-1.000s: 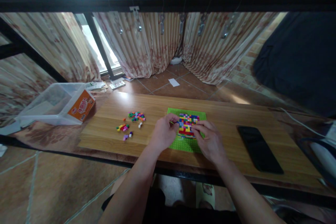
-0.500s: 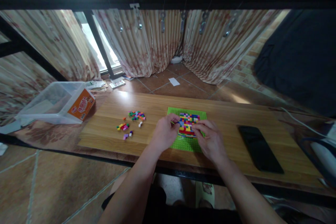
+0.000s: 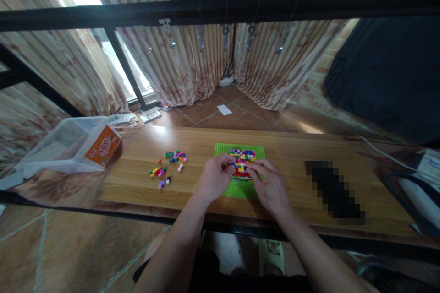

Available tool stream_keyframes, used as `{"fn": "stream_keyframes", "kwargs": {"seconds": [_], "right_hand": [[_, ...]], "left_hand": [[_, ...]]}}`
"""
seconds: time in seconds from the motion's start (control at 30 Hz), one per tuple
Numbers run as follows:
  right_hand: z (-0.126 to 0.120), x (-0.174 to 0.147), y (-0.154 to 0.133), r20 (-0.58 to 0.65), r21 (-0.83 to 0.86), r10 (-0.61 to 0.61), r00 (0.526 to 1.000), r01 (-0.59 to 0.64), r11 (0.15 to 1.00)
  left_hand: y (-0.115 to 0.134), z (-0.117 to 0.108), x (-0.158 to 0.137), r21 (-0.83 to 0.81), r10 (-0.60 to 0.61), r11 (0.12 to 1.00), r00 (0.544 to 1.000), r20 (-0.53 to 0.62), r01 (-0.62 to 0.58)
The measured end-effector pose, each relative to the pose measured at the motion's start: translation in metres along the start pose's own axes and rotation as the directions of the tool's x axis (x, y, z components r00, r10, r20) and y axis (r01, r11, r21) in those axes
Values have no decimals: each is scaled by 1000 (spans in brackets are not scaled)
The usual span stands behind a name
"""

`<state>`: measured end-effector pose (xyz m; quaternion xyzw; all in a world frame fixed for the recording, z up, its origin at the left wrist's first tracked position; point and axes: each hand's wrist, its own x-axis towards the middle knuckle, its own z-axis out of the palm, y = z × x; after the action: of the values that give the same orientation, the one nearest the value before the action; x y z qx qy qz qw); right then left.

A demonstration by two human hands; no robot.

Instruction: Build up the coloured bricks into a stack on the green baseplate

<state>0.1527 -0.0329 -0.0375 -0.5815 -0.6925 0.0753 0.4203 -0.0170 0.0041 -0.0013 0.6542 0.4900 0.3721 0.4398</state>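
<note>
Our left hand (image 3: 216,179) and right hand (image 3: 271,185) flank the multicoloured toy-brick build (image 3: 242,157) on the green studded baseplate (image 3: 222,148); both seem pinched, though we cannot tell whether either grips anything.

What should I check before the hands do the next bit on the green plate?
1. Plate lying on the table: ok.
2. Left hand at the left side of the build: ok.
3. Right hand at the build's right side: ok.
4. Loose bricks kept off the plate: ok, they lie in groups to its left.
5. Loose bricks sorted by colour: not ok, the biggest group is mixed.
6. A brick gripped firmly: cannot tell, the fingers cover too much.
</note>
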Motion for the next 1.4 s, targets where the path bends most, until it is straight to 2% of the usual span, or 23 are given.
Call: {"fn": "stream_keyframes", "kwargs": {"seconds": [0.2,0.3,0.43,0.67,0.8,0.9,0.97,1.1,1.23,1.4], "right_hand": [[-9,4,-9,4,153,57,998,-57,987],[-11,5,-15,73,241,21,997,-38,970],[-10,4,-20,103,265,-5,995,-22,964],[-11,4,-16,58,327,111,992,-124,937],[-21,7,-8,46,297,159,986,-166,940],[-27,8,-1,46,223,167,985,-173,959],[-28,8,1,69,168,151,986,-161,973],[-25,7,-1,113,111,88,990,-101,989],[-20,6,-1,133,95,39,990,-52,994],[-17,5,0,124,49,38,992,-44,998]], "left_hand": [[1,2,1,-146,-36,988,999,23,39],[2,1,1,-213,-27,976,998,55,38],[5,1,0,-291,-3,956,997,80,26],[7,8,-1,-367,-10,928,992,123,55],[4,4,1,-252,13,968,1000,28,-6],[1,-3,3,-8,16,1000,992,-124,-18],[-1,-6,3,147,10,989,986,-169,15],[-2,-4,2,253,-25,966,993,-113,53],[-2,3,1,248,-20,968,997,-71,37],[-2,5,1,248,-4,969,998,-67,20]]}}
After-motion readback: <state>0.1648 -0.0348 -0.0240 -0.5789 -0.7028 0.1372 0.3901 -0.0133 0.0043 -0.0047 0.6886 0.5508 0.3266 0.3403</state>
